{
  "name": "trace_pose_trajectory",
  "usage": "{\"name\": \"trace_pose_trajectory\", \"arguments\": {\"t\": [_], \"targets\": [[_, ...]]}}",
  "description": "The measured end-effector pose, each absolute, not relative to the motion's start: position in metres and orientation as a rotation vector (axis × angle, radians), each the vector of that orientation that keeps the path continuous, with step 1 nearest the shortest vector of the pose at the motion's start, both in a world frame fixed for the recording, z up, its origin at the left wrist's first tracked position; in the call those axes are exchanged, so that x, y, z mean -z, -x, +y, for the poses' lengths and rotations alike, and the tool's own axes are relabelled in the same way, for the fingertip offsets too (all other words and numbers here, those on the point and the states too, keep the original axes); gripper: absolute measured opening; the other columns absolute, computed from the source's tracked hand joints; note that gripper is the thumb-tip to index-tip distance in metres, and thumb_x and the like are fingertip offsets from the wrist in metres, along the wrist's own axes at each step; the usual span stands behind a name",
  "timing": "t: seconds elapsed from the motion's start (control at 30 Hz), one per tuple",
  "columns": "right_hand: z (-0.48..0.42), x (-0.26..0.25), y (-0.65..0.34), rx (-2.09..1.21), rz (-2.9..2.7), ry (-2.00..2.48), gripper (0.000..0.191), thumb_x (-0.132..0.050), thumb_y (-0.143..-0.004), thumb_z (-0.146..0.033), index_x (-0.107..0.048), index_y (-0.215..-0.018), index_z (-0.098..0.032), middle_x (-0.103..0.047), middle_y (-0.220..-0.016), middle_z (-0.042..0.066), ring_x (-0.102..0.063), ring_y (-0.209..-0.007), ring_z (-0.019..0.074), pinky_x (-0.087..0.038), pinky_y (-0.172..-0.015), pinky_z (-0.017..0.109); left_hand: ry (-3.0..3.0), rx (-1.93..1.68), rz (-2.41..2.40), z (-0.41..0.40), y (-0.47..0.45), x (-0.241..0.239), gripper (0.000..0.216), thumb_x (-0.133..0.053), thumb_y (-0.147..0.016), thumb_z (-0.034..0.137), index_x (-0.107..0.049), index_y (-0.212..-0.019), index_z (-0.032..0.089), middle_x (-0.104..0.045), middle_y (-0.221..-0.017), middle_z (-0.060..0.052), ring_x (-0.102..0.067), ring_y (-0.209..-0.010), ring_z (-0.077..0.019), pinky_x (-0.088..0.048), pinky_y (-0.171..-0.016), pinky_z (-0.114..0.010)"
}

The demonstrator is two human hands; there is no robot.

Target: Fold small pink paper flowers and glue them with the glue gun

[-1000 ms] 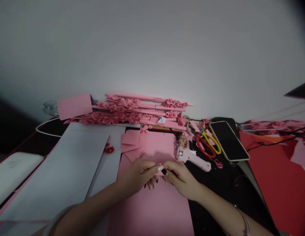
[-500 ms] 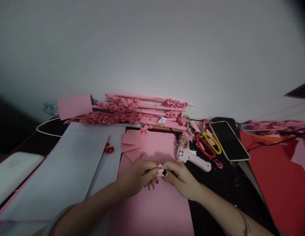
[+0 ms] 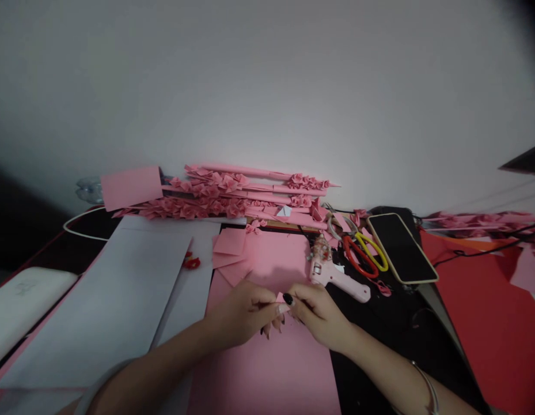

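Between my two hands is a small folded piece of pink paper point(image 3: 280, 297), mostly covered by fingers. My left hand point(image 3: 241, 314) pinches it from the left, thumb on top and the other fingers curled beneath. On the right side my right hand point(image 3: 319, 316) grips the same piece, with its dark-nailed thumb and index finger close together. Both hands hover over a large pink sheet point(image 3: 271, 369). Several small pink paper squares point(image 3: 230, 242) lie just beyond my left hand. Past my right hand rests a pink glue gun point(image 3: 342, 282).
Pink paper flower stems point(image 3: 232, 190) are piled along the wall. Scissors with red and yellow handles point(image 3: 366, 256) lie beside a phone point(image 3: 403, 248). White sheets point(image 3: 103, 300) and a white power bank point(image 3: 29, 294) are on the left, red paper point(image 3: 474, 311) on the right.
The fingertips have shifted around the pink paper; its small peaked outline now shows less and sits tilted. My arms and everything on the table look unmoved.
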State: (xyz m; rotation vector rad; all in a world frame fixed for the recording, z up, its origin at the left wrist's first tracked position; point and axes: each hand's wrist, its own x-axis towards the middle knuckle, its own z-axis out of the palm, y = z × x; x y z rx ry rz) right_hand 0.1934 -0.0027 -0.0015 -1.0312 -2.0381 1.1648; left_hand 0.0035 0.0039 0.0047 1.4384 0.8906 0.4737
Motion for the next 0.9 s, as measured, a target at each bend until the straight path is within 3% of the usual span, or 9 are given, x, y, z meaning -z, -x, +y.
{"name": "trace_pose_trajectory", "arguments": {"t": [0.27, 0.6, 0.9], "targets": [[-0.0038, 0.0004, -0.192, -0.963, -2.015, 1.084, 0.038, -0.038, -0.096, -0.025, -0.028, -0.059, -0.021, -0.025, -0.052, -0.008, -0.027, -0.046, 0.0085, -0.023, -0.046, 0.023, -1.506, -0.493, 0.957, 0.0034, -0.0024, -0.0076, 0.036, -0.048, -0.088, 0.03, -0.062, -0.059, 0.015, -0.067, -0.058, -0.003, -0.06, -0.046, -0.012, -0.046, -0.047, -0.021], [-0.0078, 0.0024, -0.1925, -0.947, -2.202, 0.99, 0.029, -0.038, -0.092, -0.018, -0.032, -0.065, -0.021, -0.034, -0.056, -0.005, -0.035, -0.049, 0.0104, -0.025, -0.05, 0.024, -1.727, -0.452, 0.917, 0.0005, -0.0032, -0.007, 0.026, -0.051, -0.081, 0.017, -0.053, -0.055, 0.016, -0.064, -0.054, -0.001, -0.055, -0.049, -0.0094, -0.036, -0.045, -0.018], [-0.0071, 0.0006, -0.192, -0.961, -2.236, 1.001, 0.025, -0.037, -0.092, -0.016, -0.037, -0.068, -0.021, -0.039, -0.058, -0.005, -0.039, -0.051, 0.011, -0.027, -0.051, 0.023, -1.715, -0.445, 0.889, -0.0005, -0.0033, -0.0075, 0.02, -0.055, -0.081, 0.019, -0.057, -0.061, 0.015, -0.062, -0.056, 0.002, -0.048, -0.05, -0.008, -0.034, -0.048, -0.018]]}}
